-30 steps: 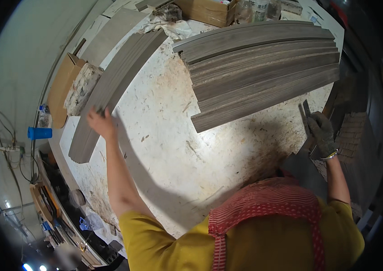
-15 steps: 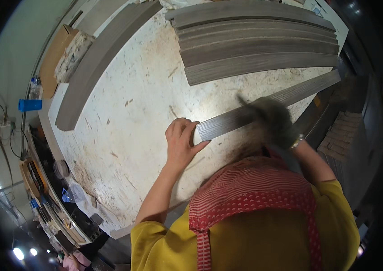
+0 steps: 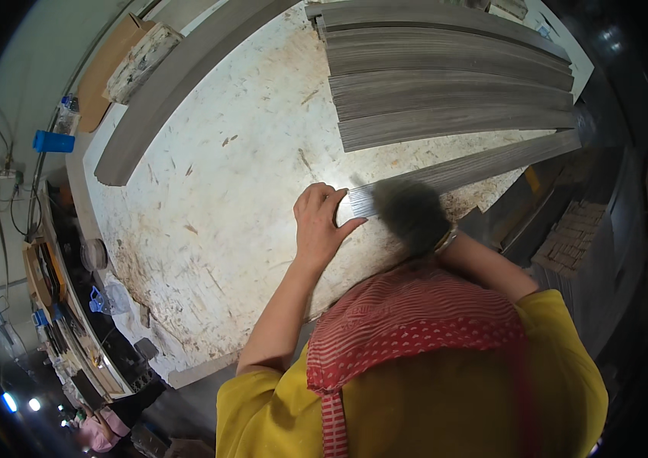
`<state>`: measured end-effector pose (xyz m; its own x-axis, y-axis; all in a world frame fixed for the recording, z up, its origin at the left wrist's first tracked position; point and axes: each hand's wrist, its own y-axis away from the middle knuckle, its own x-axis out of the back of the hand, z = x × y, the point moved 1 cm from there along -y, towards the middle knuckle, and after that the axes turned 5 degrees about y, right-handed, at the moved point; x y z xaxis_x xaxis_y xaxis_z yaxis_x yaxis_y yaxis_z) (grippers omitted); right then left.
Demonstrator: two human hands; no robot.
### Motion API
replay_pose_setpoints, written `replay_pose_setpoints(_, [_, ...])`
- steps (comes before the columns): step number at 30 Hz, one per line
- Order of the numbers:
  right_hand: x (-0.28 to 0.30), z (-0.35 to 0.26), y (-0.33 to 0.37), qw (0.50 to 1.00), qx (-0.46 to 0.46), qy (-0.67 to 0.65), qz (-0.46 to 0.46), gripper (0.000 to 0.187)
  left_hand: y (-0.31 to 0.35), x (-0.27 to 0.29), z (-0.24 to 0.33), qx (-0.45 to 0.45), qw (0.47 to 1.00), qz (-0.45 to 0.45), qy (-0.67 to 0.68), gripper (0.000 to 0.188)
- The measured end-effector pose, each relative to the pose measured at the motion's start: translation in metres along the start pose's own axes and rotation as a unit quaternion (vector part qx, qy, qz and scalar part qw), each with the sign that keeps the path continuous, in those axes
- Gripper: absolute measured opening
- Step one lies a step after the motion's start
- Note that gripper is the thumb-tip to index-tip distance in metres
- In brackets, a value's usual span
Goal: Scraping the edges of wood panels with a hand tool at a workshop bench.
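A narrow grey wood-grain plank (image 3: 484,164) lies slantwise across the pale worktable (image 3: 224,206), its far end under the edge of a plank stack. My bare left hand (image 3: 319,221) grips the plank's near left end, the thumb on one edge and the fingers bent at the opposite corner. Over the plank close to that end is my right hand (image 3: 414,217), in a dark glove and smeared by motion. Its fingers do not show clearly, and I cannot make out whether it holds anything.
Several grey planks (image 3: 446,80) lie side by side at the back right. A longer plank (image 3: 179,91) runs along the left, beside cardboard (image 3: 108,72). A blue cup (image 3: 54,141) hangs past the left edge. Small stacked wooden pieces (image 3: 570,238) sit below right. Debris speckles the tabletop.
My gloved right hand has moved left along the plank toward its near end. My left hand stays at that end. The whole view has shifted slightly.
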<state>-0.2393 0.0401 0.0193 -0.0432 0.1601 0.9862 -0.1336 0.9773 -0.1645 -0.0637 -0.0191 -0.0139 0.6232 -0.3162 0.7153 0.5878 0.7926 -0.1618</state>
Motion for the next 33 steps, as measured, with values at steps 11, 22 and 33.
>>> replay_pose_setpoints(11, [0.011, 0.053, 0.011, 0.966, -0.189, -0.143, -0.100, 0.011, 0.001, 0.003, 0.002, 0.006, 1.000, -0.004, 0.001, 0.052])
replay_pose_setpoints(22, [-0.002, 0.016, 0.002, 0.990, -0.079, -0.079, -0.087, 0.014, -0.001, 0.001, 0.005, -0.008, 1.000, 0.003, -0.012, 0.054])
replay_pose_setpoints(33, [0.001, 0.002, 0.017, 0.987, -0.022, -0.099, -0.124, 0.016, -0.002, -0.001, 0.005, -0.007, 1.000, -0.015, -0.002, 0.052])
